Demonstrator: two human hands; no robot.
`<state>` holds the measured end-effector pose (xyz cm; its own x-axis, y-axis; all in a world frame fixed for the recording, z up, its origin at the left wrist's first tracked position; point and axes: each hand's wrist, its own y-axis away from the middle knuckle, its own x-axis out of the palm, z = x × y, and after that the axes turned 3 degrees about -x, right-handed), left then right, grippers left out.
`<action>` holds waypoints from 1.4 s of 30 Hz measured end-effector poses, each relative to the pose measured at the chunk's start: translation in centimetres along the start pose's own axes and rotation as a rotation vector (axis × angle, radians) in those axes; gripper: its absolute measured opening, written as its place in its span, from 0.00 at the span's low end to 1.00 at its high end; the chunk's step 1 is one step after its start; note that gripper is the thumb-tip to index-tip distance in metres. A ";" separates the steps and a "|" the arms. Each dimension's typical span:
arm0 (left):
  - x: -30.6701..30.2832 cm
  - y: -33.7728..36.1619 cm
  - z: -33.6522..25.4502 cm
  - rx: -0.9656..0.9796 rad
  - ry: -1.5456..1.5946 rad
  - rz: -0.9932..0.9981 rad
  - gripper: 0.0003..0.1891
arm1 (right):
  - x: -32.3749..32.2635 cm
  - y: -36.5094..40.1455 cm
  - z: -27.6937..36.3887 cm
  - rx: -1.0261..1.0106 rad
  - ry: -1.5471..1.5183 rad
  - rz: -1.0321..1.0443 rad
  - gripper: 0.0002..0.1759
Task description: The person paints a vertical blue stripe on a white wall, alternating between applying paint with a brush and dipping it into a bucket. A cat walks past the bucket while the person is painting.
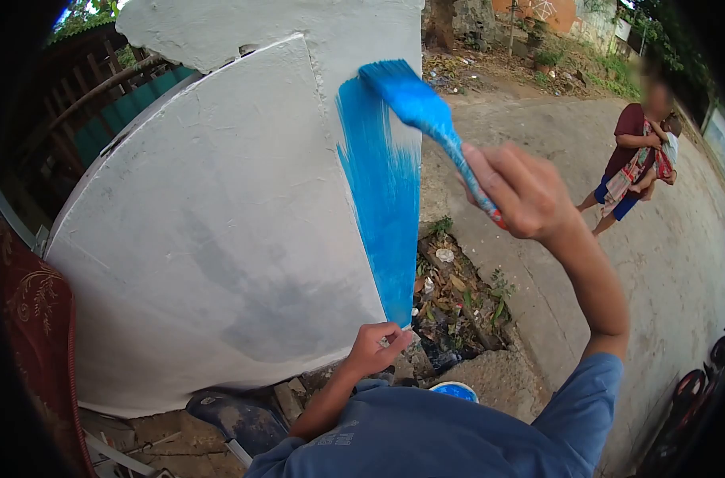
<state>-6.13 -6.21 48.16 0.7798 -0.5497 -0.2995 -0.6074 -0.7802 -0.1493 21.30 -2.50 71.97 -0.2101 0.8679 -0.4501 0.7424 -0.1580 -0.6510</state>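
My right hand (522, 191) grips the handle of a paintbrush (422, 107) loaded with bright blue paint. Its bristles press against the upper part of a white plastered wall (219, 215). A vertical band of fresh blue paint (382, 191) runs down the wall's right edge, below the brush. My left hand (376, 348) rests low at the bottom corner of the wall, fingers curled against its edge, holding nothing that I can see. My sleeves and shirt are blue.
A blue paint container's rim (454, 390) shows just below my left hand. Rubble and leaf litter (458, 295) fill a hole beside the wall. A person carrying a child (637, 159) stands on the concrete road at right. A wooden fence (99, 103) stands behind at left.
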 end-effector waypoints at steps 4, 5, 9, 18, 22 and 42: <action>0.0 0.7 0.7 0.000 0.016 -0.027 0.12 | 3.7 4.5 2.9 0.039 -0.016 0.124 0.28; -0.2 0.8 0.8 -0.018 -0.006 -0.027 0.12 | 4.3 5.4 3.9 0.034 -0.015 0.121 0.28; -0.4 1.1 0.8 -0.040 -0.003 -0.027 0.12 | 5.3 8.9 7.9 0.050 -0.197 0.337 0.29; 0.5 0.9 0.3 -0.019 -0.020 0.021 0.13 | 5.0 10.2 8.0 -0.056 -0.532 0.507 0.27; 0.4 1.3 0.5 -0.026 0.005 0.007 0.13 | 5.2 7.4 4.1 -0.046 -0.438 0.413 0.25; -0.6 0.1 0.1 -0.040 0.055 0.006 0.12 | 2.7 -0.7 -2.0 -0.050 -0.017 0.076 0.26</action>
<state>-6.73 -5.95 48.28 0.7839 -0.5692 -0.2481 -0.6065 -0.7875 -0.1097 21.47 0.93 72.46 -0.1626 0.8460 -0.5078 0.7872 -0.1990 -0.5837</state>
